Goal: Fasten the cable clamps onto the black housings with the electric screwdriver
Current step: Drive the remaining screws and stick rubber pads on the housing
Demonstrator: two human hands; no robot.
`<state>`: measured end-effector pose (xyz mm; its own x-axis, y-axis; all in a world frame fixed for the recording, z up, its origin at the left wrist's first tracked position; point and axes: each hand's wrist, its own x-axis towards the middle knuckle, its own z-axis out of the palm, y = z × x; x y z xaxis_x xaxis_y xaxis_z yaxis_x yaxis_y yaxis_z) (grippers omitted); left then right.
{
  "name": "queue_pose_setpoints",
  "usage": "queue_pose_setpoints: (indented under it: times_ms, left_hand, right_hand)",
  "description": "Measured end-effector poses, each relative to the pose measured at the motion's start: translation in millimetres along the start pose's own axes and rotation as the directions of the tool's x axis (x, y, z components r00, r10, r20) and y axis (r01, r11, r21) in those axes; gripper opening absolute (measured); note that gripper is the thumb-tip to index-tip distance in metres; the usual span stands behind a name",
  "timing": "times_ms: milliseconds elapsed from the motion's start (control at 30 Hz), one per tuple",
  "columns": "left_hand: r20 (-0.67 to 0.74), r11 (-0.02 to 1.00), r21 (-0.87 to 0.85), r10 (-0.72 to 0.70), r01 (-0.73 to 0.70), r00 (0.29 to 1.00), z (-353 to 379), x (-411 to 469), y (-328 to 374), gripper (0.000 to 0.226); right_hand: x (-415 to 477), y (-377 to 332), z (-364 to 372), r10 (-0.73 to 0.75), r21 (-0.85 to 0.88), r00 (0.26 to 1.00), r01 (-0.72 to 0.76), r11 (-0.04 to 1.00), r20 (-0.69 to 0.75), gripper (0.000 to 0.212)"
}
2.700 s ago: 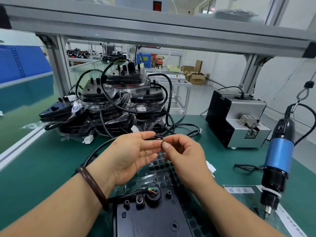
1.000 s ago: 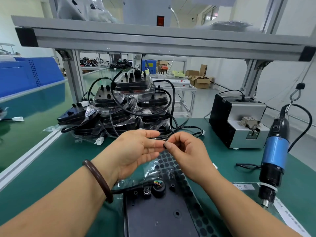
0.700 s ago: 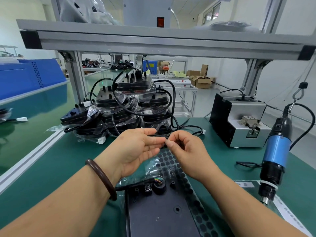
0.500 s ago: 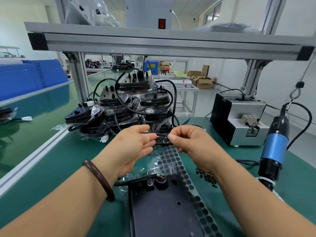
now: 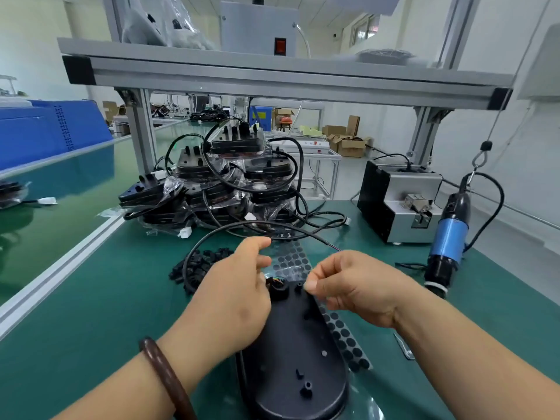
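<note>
Both hands work over the far end of the black housing (image 5: pixel 298 353) that lies flat on the green bench (image 5: pixel 91 313) at 6 o'clock. Left hand (image 5: pixel 233 295), fingers curled and slightly apart, rests on the housing's left edge beside the round cable grommet (image 5: pixel 277 287); whether it pinches anything I cannot tell, since its fingertips face away. Right hand (image 5: pixel 354 286) has thumb and forefinger pressed together just right of the grommet, seemingly on something small, though the pinched item is too small to identify. A thin black cable (image 5: pixel 257 223) arcs from the hands toward 12 o'clock.

Loose cable clamps (image 5: pixel 197 265) sit in a heap at 10 o'clock of the housing, just beyond the left hand. Further out at 12 o'clock stands a stack of housings (image 5: pixel 224 183) with tangled leads; whether those are finished cannot be read from here. At 3 o'clock the electric screwdriver (image 5: pixel 448 241) hangs from its cord, untouched, and behind it at 2 o'clock sits a screw feeder box (image 5: pixel 397 204).

My judgement: this housing is at the clamp-positioning stage. No screw appears driven near the grommet, so seating the clamp, fetching a screw and driving it all remain.
</note>
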<state>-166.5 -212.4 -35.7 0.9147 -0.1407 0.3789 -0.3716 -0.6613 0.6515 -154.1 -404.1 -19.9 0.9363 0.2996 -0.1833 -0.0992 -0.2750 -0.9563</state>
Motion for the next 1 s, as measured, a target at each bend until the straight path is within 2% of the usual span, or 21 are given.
queue_pose_setpoints:
  times_ms: [233, 533, 733, 1000]
  left_hand:
    - [-0.002, 0.992, 0.029, 0.123, -0.123, 0.992, 14.2, -40.7, 6.2, 0.05]
    - [0.036, 0.991, 0.067, 0.112, -0.114, 0.993, 14.8, -51.4, 9.9, 0.045]
    - [0.042, 0.989, 0.08, 0.124, -0.127, 0.991, 14.6, -54.6, 12.2, 0.044]
    - [0.031, 0.985, 0.116, 0.124, -0.126, 0.992, 15.0, -55.1, 13.8, 0.036]
  right_hand:
    - [-15.2, 13.5, 8.8, 0.033, 0.003, 0.997, -0.033, 0.999, -0.071, 0.02]
    - [-13.1, 13.6, 17.5, 0.017, -0.156, 0.991, -0.038, 0.987, -0.134, 0.021]
    - [-11.4, 16.2, 16.2, 0.02, -0.173, 0.991, -0.043, 0.984, -0.131, 0.029]
    - [-7.8, 16.8, 14.7, 0.007, -0.204, 0.992, -0.031, 0.979, -0.122, 0.022]
